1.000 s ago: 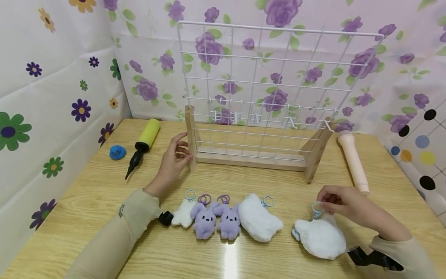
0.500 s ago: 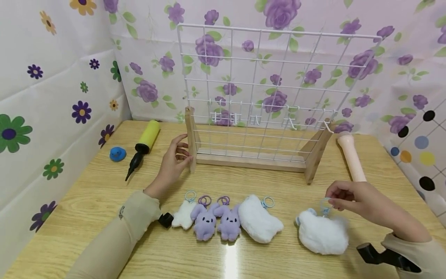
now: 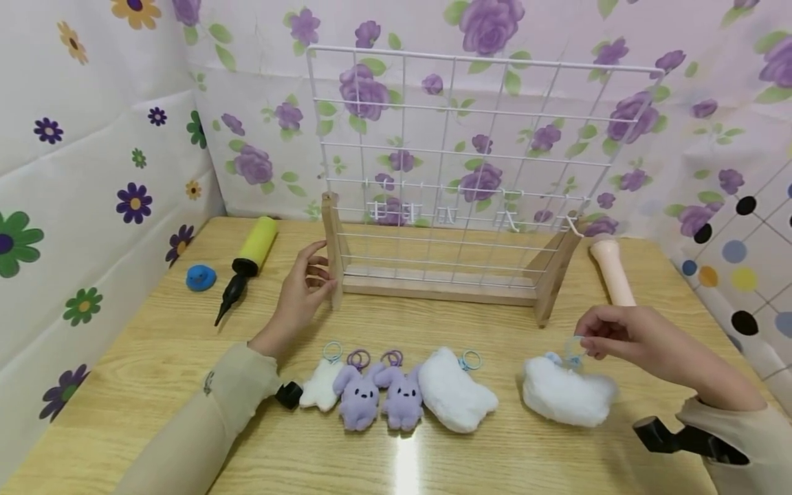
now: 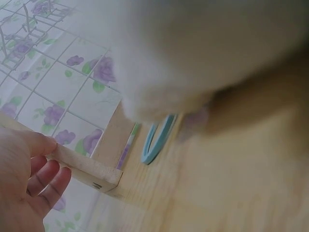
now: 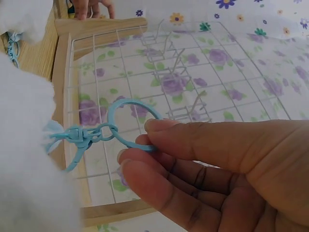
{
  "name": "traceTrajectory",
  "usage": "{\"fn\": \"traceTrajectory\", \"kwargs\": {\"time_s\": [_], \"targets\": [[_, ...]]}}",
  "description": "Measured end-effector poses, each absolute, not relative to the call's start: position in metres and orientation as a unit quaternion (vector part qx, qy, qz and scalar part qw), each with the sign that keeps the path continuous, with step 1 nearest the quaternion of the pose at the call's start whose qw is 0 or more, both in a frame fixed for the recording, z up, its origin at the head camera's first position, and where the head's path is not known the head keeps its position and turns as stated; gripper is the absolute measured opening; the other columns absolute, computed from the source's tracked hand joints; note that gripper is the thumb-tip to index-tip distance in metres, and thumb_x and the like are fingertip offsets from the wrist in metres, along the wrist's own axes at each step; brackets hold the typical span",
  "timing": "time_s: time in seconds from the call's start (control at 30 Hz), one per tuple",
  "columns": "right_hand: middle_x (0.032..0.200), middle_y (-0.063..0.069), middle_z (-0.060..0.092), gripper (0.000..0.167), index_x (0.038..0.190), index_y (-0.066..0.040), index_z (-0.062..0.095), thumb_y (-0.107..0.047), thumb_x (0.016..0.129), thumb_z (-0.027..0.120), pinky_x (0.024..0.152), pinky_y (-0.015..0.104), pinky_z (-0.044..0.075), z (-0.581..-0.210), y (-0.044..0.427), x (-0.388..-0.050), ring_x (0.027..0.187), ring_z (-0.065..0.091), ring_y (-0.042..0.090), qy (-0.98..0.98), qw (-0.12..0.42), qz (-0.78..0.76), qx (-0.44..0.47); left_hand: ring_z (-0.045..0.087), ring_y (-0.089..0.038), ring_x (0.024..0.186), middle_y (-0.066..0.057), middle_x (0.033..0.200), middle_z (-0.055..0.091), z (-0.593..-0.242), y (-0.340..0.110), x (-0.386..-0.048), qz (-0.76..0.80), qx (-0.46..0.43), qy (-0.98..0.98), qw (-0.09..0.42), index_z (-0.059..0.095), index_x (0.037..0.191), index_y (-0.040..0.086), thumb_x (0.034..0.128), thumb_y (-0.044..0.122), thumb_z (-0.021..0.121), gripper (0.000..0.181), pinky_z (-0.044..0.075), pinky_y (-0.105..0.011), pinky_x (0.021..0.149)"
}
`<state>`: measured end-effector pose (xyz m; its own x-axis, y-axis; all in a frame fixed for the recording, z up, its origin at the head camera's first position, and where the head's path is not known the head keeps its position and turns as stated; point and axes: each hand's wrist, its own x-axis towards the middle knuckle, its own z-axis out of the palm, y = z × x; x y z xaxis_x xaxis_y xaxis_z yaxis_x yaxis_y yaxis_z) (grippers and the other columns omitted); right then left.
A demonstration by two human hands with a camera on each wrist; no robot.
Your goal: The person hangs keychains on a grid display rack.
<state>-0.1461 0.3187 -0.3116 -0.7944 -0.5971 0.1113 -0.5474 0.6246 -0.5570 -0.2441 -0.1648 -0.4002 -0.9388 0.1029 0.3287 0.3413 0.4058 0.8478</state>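
A wood-grain table fills a snug corner, and just look at what's around it! A purple-rose sheet across the back, a bold flowery sheet on the left, a dotted sheet on the right, creases showing: it's a dressed-up little booth! And up on the tabletop, a wire rack with hooks and a row of plush toys, very much like a small shop display. Home, shop or studio? Can't be called from here.

Held plush cropped, pink tube partly hidden
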Motion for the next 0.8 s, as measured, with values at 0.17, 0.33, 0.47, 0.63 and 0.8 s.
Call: {"fn": "traceTrajectory", "kwargs": {"time_s": [0.17,0.33,0.47,0.63,0.8], "targets": [[0.082,-0.01,0.066,0.016,0.096,-0.013,0.063,0.001,0.089,0.063,0.06,0.021,0.054,-0.306,0.317,-0.15,0.071,0.064,0.0,0.903,0.024,-0.29,-0.316,0.058,-0.029,0.098,-0.018,0.121,0.053,-0.408,-0.169,-0.249,-0.529,-0.14,-0.828,0.122,0.031,0.148,0.02,0.0898,0.001,0.064,0.069,0.047,-0.025,0.081],[0.082,-0.007,0.067,0.016,0.095,-0.012,0.065,0.002,0.088,0.064,0.059,0.019,0.053,-0.3,0.32,-0.153,0.071,0.063,-0.001,0.915,0.0,-0.281,-0.291,0.058,-0.03,0.099,-0.019,0.121,0.052,-0.408,-0.167,-0.249,-0.522,-0.14,-0.833,0.122,0.03,0.148,0.018,0.0896,-0.001,0.063,0.07,0.046,-0.022,0.081],[0.082,-0.005,0.068,0.016,0.096,-0.01,0.066,0.003,0.088,0.063,0.058,0.018,0.052,-0.296,0.32,-0.156,0.072,0.063,-0.002,0.917,-0.009,-0.279,-0.284,0.057,-0.033,0.099,-0.022,0.12,0.052,-0.405,-0.166,-0.25,-0.523,-0.132,-0.834,0.115,0.03,0.148,0.013,0.0889,-0.006,0.062,0.07,0.047,-0.026,0.083],[0.082,-0.005,0.069,0.017,0.095,-0.013,0.065,0.002,0.088,0.064,0.059,0.018,0.053,-0.29,0.317,-0.158,0.071,0.064,-0.001,0.918,-0.018,-0.272,-0.289,0.056,-0.033,0.1,-0.023,0.121,0.051,-0.405,-0.166,-0.251,-0.524,-0.128,-0.835,0.109,0.029,0.148,0.012,0.0892,-0.006,0.061,0.069,0.047,-0.03,0.085],[0.082,-0.01,0.068,0.017,0.094,-0.014,0.065,0.001,0.089,0.064,0.06,0.018,0.053,-0.284,0.314,-0.16,0.072,0.065,-0.001,0.913,-0.02,-0.272,-0.303,0.057,-0.029,0.098,-0.019,0.121,0.053,-0.407,-0.167,-0.25,-0.523,-0.139,-0.832,0.121,0.03,0.148,0.018,0.0898,-0.001,0.063,0.069,0.046,-0.022,0.081]]}}
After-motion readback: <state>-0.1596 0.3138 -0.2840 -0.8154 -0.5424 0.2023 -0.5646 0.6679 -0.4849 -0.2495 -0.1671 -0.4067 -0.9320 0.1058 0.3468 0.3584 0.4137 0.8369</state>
